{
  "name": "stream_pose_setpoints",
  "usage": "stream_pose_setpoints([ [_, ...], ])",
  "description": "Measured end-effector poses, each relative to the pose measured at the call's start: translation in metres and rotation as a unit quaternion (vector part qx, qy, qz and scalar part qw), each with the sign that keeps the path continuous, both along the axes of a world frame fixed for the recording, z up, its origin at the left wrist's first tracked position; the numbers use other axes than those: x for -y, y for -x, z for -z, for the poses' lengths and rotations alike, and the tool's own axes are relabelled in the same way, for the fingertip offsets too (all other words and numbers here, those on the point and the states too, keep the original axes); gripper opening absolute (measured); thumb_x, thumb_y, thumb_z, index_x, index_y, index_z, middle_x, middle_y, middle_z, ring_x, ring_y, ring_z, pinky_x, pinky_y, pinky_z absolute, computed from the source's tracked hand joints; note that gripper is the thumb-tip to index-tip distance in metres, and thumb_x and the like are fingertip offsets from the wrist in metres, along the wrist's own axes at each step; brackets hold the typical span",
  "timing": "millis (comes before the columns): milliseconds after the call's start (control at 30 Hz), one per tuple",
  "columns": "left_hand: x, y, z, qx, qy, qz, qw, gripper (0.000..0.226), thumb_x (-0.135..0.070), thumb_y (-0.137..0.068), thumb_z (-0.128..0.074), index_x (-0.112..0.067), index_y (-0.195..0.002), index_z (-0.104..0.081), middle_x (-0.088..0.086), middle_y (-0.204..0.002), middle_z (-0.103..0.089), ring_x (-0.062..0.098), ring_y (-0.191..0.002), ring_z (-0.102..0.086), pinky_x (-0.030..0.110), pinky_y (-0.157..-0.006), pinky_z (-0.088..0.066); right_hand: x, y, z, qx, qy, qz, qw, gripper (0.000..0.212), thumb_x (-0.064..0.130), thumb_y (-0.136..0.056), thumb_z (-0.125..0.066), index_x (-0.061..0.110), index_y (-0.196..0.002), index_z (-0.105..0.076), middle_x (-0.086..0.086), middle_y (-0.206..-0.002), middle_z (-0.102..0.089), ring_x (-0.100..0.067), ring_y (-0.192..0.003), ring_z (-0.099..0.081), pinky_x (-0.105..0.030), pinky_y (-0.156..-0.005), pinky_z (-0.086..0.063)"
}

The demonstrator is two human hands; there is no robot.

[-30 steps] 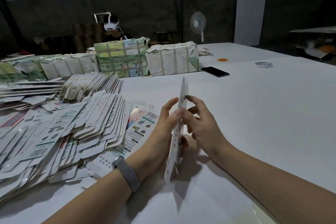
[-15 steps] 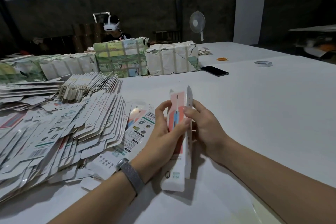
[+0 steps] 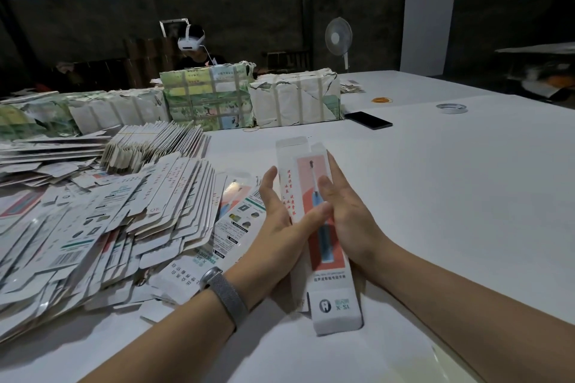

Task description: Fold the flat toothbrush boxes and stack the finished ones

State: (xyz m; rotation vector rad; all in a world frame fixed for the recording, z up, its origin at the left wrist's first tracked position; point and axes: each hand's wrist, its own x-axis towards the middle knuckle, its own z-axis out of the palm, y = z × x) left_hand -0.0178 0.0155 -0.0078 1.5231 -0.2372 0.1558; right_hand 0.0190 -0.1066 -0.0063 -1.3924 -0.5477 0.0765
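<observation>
Here the box (image 3: pixel 323 227) lay lengthwise between both hands, low over the white table (image 3: pixel 451 196), its pink toothbrush panel facing up and its far flap standing open. The left hand (image 3: pixel 280 224) cupped it from the left, fingers nearly straight along the side panel and the thumb laid across the printed face. The right hand (image 3: pixel 345 208) pressed flat against the right edge, fingers extended along it and the thumb resting on the front; neither hand was curled round the carton, so it was held by pressure from both sides. A grey band (image 3: pixel 227 292) sat on the left wrist.

To the left, a sprawling heap of flat blanks (image 3: pixel 102 227) covered the table, some fanned and overlapping, one lying just beside the left hand. Behind it stood strapped bundles (image 3: pixel 205 96) in a row. Farther back on the table lay a dark phone (image 3: pixel 368 120) and a tape roll (image 3: pixel 451 108), well apart. A fan (image 3: pixel 338 37) stood near the wall, and a person wearing a headset (image 3: pixel 191 40) sat behind the bundles.
</observation>
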Motion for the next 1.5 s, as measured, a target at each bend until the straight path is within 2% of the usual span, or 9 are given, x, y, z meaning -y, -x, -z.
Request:
stream_pose_setpoints([
  [200,-0.006,-0.004,-0.004,-0.043,0.015,0.028,0.999,0.068,-0.035,-0.103,-0.054,-0.052,-0.151,-0.009,0.000,-0.113,-0.076,0.022,-0.089,-0.076,0.028,-0.071,-0.060,-0.001,0.004,-0.004,0.012,0.034,-0.003,0.999,0.062,0.054,-0.088,-0.036,0.056,-0.145,-0.011,0.029,-0.125,-0.051,0.004,-0.099,-0.068,-0.015,-0.070,-0.055],
  [333,-0.009,-0.004,-0.004,-0.042,0.028,0.043,0.998,0.068,-0.041,-0.092,-0.056,-0.048,-0.149,-0.019,0.000,-0.105,-0.077,0.022,-0.084,-0.076,0.030,-0.071,-0.060,0.000,0.001,-0.005,0.006,0.013,0.023,1.000,0.041,0.044,-0.103,-0.034,0.058,-0.140,-0.025,0.035,-0.118,-0.056,0.002,-0.102,-0.067,-0.014,-0.070,-0.055],
  [467,-0.008,-0.006,-0.004,-0.042,0.047,0.038,0.997,0.063,-0.036,-0.093,-0.056,-0.038,-0.148,-0.026,-0.002,-0.089,-0.076,0.016,-0.074,-0.074,0.026,-0.065,-0.058,0.003,0.000,-0.006,-0.021,-0.017,0.026,0.999,0.037,0.029,-0.106,-0.044,0.058,-0.128,-0.040,0.015,-0.119,-0.070,-0.018,-0.099,-0.073,-0.029,-0.078,-0.061],
  [633,-0.010,-0.011,-0.006,-0.050,0.058,0.002,0.997,0.065,-0.052,-0.090,-0.064,-0.030,-0.142,-0.033,0.010,-0.108,-0.072,0.021,-0.083,-0.075,0.031,-0.071,-0.061,0.002,-0.001,-0.006,-0.024,-0.004,0.044,0.999,0.048,0.026,-0.102,-0.052,0.042,-0.145,-0.039,-0.002,-0.113,-0.074,-0.025,-0.089,-0.075,-0.037,-0.076,-0.062],
  [700,-0.011,-0.011,-0.004,-0.046,0.030,-0.010,0.998,0.063,-0.055,-0.085,-0.053,-0.028,-0.139,-0.035,0.004,-0.097,-0.075,0.020,-0.079,-0.076,0.027,-0.067,-0.059,0.002,-0.001,-0.006,-0.021,0.000,0.046,0.999,0.050,0.025,-0.101,-0.054,0.038,-0.147,-0.039,-0.007,-0.110,-0.074,-0.025,-0.087,-0.075,-0.035,-0.075,-0.061],
  [933,-0.019,-0.014,0.002,-0.012,-0.011,-0.045,0.999,0.022,-0.041,-0.106,-0.040,-0.038,-0.128,-0.041,-0.003,-0.080,-0.075,0.020,-0.071,-0.075,0.026,-0.063,-0.059,0.001,0.001,-0.005,-0.022,0.004,0.024,0.999,0.041,0.026,-0.097,-0.059,0.046,-0.130,-0.045,-0.007,-0.097,-0.074,-0.026,-0.083,-0.076,-0.028,-0.066,-0.060],
  [1167,-0.018,-0.014,0.001,0.007,-0.003,-0.043,0.999,0.042,-0.045,-0.093,-0.044,-0.035,-0.133,-0.043,0.002,-0.084,-0.075,0.023,-0.073,-0.074,0.032,-0.066,-0.059,0.004,0.000,-0.005,-0.030,0.011,0.010,0.999,0.031,0.034,-0.093,-0.060,0.047,-0.120,-0.048,-0.001,-0.092,-0.076,-0.024,-0.082,-0.076,-0.028,-0.067,-0.060],
  [1300,-0.018,-0.014,0.001,0.000,0.008,-0.043,0.999,0.025,-0.034,-0.103,-0.045,-0.037,-0.128,-0.048,0.003,-0.087,-0.075,0.022,-0.072,-0.074,0.029,-0.063,-0.058,0.005,0.000,-0.004,-0.042,0.001,0.007,0.999,0.024,0.032,-0.097,-0.058,0.040,-0.119,-0.050,-0.005,-0.089,-0.076,-0.024,-0.078,-0.075,-0.031,-0.069,-0.061],
  [1500,-0.018,-0.014,0.002,0.005,-0.051,-0.034,0.998,0.030,-0.046,-0.087,-0.044,-0.045,-0.117,-0.049,-0.001,-0.087,-0.077,0.020,-0.074,-0.076,0.027,-0.065,-0.059,0.005,-0.005,-0.001,-0.058,-0.007,0.039,0.998,0.010,0.028,-0.101,-0.057,0.029,-0.110,-0.052,0.008,-0.080,-0.071,-0.017,-0.073,-0.073,-0.030,-0.067,-0.058],
])
